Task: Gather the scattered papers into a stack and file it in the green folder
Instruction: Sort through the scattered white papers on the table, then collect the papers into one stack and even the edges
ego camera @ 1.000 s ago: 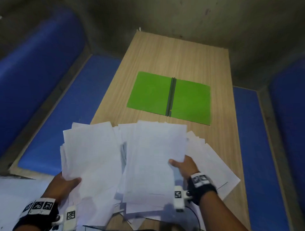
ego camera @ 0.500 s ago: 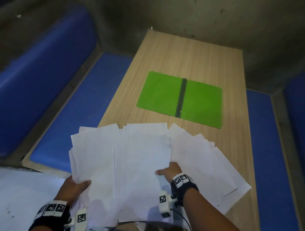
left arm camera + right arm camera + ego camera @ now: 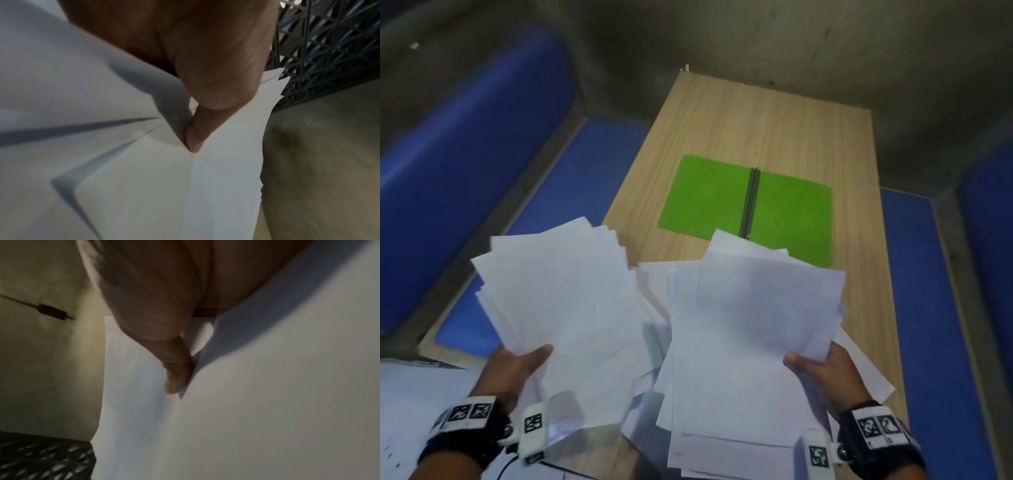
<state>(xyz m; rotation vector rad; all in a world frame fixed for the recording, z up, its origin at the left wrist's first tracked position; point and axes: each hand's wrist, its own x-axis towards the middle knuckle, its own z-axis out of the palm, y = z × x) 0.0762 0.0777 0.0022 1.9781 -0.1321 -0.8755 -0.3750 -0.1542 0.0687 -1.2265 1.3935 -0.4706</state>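
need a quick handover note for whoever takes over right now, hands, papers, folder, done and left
Left hand: grips a fanned bundle of papers, thumb on top.
Right hand: grips a second, squarer bundle, thumb on top.
A few loose sheets lie on the table under and right of the right bundle.
Folder: lies open and flat further up the table, nothing in it; the right bundle's top corner overlaps it in the head view.
Done: most papers picked up.
Left: merge both bundles, collect the loose sheets, square the stack, file it in the folder.
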